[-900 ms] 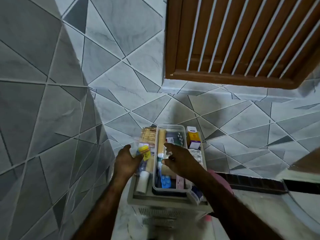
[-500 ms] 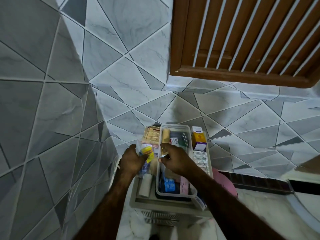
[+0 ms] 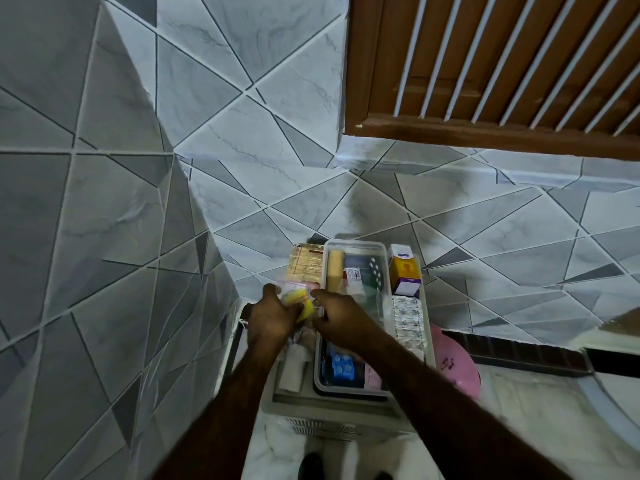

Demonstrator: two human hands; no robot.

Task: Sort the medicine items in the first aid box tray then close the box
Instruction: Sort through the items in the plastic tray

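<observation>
Over the tray (image 3: 320,386), left hand (image 3: 272,315) and right hand (image 3: 341,315) pinch a yellow-printed packet (image 3: 297,299), writing unreadable.

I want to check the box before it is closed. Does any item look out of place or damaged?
Nothing looks damaged or spilled. Both hands, left and right, hold a clear bag with yellow contents above the left side of the box, so it is not yet put away. The clear tray sits straight.
</observation>
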